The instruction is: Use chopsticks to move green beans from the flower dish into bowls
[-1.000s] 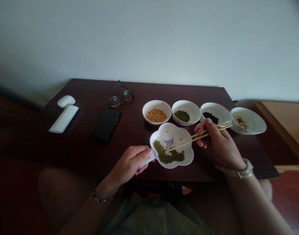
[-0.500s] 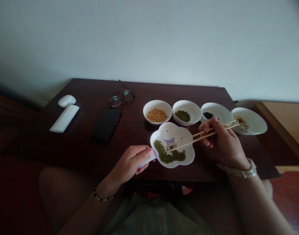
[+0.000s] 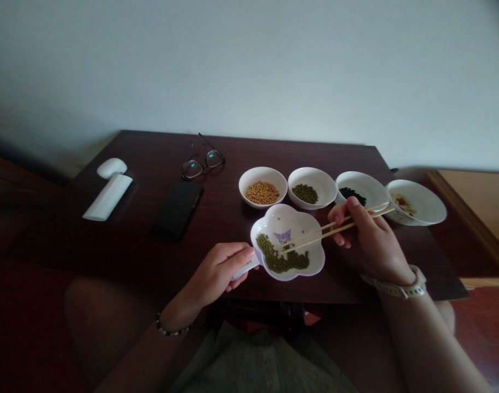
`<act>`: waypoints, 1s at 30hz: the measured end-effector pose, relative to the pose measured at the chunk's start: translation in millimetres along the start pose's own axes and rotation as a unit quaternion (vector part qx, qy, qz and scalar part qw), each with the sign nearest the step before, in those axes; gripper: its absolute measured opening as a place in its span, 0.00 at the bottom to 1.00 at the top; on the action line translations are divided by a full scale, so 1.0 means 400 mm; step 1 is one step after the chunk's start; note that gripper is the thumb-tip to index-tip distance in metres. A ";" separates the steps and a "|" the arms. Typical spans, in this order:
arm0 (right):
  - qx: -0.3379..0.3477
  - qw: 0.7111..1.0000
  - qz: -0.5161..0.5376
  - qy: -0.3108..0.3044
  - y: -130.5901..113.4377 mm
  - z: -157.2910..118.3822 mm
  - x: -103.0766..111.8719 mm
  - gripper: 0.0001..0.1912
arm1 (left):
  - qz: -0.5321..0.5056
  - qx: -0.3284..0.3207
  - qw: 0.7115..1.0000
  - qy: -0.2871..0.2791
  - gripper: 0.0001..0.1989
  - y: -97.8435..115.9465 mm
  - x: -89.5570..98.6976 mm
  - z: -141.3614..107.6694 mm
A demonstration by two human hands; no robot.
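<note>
My left hand is closed round the handle of a white, flower-shaped bowl with a lilac rim and a cartoon figure inside. Green mung beans lie along the near and left side of it. Between the fingers of my right hand is a pair of wooden chopsticks. Their tips reach down into the bowl at the edge of the beans; whether they pinch a bean is too small to tell.
Behind stand four-sided-table items in a row: a bowl of soybeans, a bowl of mung beans, a bowl of black beans and a bowl of pale pieces. Leftward lie glasses, a phone and a white device.
My right hand and the chopsticks have shifted slightly left, showing more of the black beans. The flower-shaped bowl and my left hand look unmoved.
</note>
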State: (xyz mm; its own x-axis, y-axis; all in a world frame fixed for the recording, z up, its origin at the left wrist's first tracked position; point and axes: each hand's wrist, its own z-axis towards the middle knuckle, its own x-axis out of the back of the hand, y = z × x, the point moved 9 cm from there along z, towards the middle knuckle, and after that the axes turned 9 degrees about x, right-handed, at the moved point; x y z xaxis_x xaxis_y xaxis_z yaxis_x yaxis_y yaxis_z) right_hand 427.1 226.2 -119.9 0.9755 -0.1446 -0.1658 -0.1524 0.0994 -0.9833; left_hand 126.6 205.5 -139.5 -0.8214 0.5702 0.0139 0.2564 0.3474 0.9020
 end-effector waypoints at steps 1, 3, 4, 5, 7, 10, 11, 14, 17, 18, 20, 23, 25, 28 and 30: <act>0.001 1.000 -0.001 -0.003 0.001 0.000 -0.001 0.28 | 0.000 0.000 1.000 0.000 0.26 0.000 -0.001 0.001; 0.003 1.000 -0.005 -0.006 0.001 0.001 -0.003 0.28 | 0.000 0.001 1.000 0.000 0.26 0.000 -0.002 0.002; 0.005 1.000 -0.007 -0.006 0.001 0.001 -0.004 0.28 | 0.000 0.001 1.000 0.000 0.26 0.001 -0.002 0.002; 0.006 1.000 -0.007 -0.005 0.000 0.001 -0.004 0.28 | 0.000 0.000 1.000 0.000 0.26 0.002 -0.003 0.002; 0.007 1.000 -0.006 -0.005 -0.003 0.001 -0.008 0.28 | 0.001 -0.001 1.000 0.001 0.26 0.005 -0.003 0.001; 0.016 1.000 -0.005 -0.007 -0.010 0.001 -0.014 0.27 | -0.002 -0.002 1.000 0.000 0.26 0.006 -0.004 -0.001; 0.020 1.000 -0.004 -0.005 -0.013 0.001 -0.013 0.27 | -0.003 -0.001 1.000 0.000 0.26 0.005 -0.004 -0.001; 0.026 0.999 0.008 0.024 -0.019 0.002 0.000 0.28 | -0.002 0.003 1.000 0.000 0.26 0.000 -0.003 -0.001; 0.028 0.998 0.031 0.050 -0.024 0.004 0.016 0.27 | 0.005 0.007 1.000 0.005 0.26 -0.003 0.000 -0.002; 0.025 0.998 0.039 0.050 -0.024 0.004 0.017 0.27 | 0.006 0.008 1.000 0.006 0.26 -0.003 0.001 -0.002; 0.018 0.998 0.041 0.041 -0.022 0.004 0.014 0.26 | 0.006 0.010 1.000 0.010 0.26 -0.002 0.001 -0.003; 0.005 1.000 0.012 0.021 -0.014 0.001 0.004 0.27 | 0.005 0.013 1.000 0.013 0.26 0.001 0.000 -0.003; 0.000 1.000 -0.002 0.006 -0.009 -0.001 -0.006 0.28 | 0.005 0.013 1.000 0.012 0.27 0.003 -0.002 -0.003; 0.005 1.000 -0.001 -0.004 -0.009 -0.002 -0.017 0.29 | 0.009 0.013 1.000 0.008 0.27 0.005 -0.005 -0.002; 0.012 1.000 -0.002 -0.006 -0.012 -0.001 -0.019 0.29 | 0.009 0.012 1.000 0.007 0.26 0.006 -0.005 -0.003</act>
State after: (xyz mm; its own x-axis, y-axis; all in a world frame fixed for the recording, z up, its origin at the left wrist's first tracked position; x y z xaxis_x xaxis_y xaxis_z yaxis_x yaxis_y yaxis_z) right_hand 420.6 226.4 -113.9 0.9777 -0.1341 -0.1615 -0.1453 0.1231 -0.9817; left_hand 128.3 204.4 -136.9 -0.8240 0.5655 0.0356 0.2827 0.3557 0.8908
